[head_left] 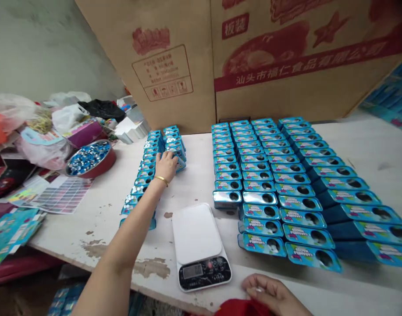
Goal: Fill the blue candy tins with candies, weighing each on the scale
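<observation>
Nearest the camera, at the bottom edge, the right hand (273,295) has its fingers drawn together on a small pale item (258,289), too small to make out. A red cloth (242,308) lies just beneath that hand, cut off by the frame, so its shape is hard to tell.

Left of the hand sits a digital kitchen scale (199,248), with a white platform and a black control panel, on a chipped white table (358,149). Further left of the scale, the left arm, wearing a gold bangle (161,180), reaches across the table. The left hand (166,166) rests on a double line of blue tins (174,149). Its fingertips are hidden, so I cannot tell whether they grip a tin.

Just behind and right of the scale, blue tins with round windows (279,193) stand in tight rows, their small label print unreadable. Well left of the scale are a red-rimmed bowl of blue pieces (89,159), printed sticker sheets (62,195) and plastic bags (10,112). Far behind the scale rise cardboard cartons with red print (286,61).
</observation>
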The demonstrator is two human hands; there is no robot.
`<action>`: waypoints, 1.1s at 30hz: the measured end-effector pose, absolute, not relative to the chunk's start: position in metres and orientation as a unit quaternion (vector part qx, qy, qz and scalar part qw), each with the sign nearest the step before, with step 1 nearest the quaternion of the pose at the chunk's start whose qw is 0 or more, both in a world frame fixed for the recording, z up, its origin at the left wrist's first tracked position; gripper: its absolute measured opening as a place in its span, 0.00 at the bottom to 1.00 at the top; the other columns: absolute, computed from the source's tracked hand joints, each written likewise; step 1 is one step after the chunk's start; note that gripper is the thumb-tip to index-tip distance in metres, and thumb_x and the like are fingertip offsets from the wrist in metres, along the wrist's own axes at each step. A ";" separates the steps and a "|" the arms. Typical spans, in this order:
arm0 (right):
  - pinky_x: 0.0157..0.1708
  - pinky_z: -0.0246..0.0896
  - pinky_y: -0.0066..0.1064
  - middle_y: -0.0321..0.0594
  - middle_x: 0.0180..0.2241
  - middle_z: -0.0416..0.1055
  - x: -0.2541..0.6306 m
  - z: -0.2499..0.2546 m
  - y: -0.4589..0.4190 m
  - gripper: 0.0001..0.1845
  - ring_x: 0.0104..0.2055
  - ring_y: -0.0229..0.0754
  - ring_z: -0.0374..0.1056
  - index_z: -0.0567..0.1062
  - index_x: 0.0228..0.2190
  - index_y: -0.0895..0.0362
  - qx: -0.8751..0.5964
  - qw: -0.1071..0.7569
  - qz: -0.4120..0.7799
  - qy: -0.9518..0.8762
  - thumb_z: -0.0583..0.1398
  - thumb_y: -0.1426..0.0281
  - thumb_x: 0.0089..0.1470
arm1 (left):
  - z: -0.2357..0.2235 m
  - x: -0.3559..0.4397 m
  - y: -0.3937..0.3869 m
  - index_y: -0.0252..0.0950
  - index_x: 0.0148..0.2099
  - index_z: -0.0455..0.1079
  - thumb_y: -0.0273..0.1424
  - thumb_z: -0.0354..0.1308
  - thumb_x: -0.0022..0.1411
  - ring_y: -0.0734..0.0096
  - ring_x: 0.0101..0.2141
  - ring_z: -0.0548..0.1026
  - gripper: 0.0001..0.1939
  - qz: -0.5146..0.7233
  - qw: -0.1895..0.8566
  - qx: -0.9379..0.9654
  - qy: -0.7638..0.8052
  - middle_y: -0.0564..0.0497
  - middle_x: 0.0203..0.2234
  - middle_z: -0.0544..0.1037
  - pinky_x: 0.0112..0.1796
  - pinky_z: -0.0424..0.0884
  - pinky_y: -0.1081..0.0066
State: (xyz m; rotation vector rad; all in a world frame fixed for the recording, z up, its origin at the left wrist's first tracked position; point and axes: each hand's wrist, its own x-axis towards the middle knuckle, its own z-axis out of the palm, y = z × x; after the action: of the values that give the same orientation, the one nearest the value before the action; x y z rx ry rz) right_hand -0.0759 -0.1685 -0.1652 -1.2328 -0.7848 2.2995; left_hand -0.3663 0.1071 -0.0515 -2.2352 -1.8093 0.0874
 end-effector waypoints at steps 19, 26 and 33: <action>0.37 0.65 0.23 0.44 0.33 0.77 -0.063 -0.107 -0.181 0.21 0.34 0.35 0.72 0.76 0.33 0.61 -0.492 0.227 0.831 -0.126 0.71 0.68 0.34 | -0.010 -0.317 -0.087 0.34 0.44 0.65 0.42 0.55 0.60 0.64 0.40 0.71 0.17 -0.056 -0.012 -0.853 -0.519 0.46 0.39 0.72 0.41 0.67 0.65; 0.28 0.62 0.27 0.39 0.25 0.74 -0.061 -0.109 -0.189 0.24 0.25 0.35 0.68 0.75 0.31 0.60 -0.508 0.167 0.811 -0.236 0.70 0.57 0.34 | -0.057 -0.374 -0.139 0.35 0.37 0.66 0.39 0.53 0.62 0.73 0.33 0.71 0.11 -0.277 -0.084 -0.690 -0.663 0.51 0.31 0.73 0.37 0.68 0.71; 0.21 0.58 0.28 0.38 0.19 0.71 -0.074 -0.082 -0.163 0.27 0.19 0.34 0.61 0.75 0.30 0.61 -0.514 0.162 0.714 -0.447 0.65 0.50 0.38 | -0.131 -0.394 -0.189 0.36 0.36 0.67 0.36 0.53 0.61 0.71 0.32 0.72 0.09 -0.272 -0.192 -0.599 -0.728 0.50 0.31 0.74 0.36 0.69 0.70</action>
State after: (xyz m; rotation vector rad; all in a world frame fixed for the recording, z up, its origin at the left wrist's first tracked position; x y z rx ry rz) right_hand -0.0736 -0.1626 -0.0817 -1.4685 -1.2751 2.0376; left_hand -0.3943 -0.1894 -0.1315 -2.1539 -2.6171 -0.9763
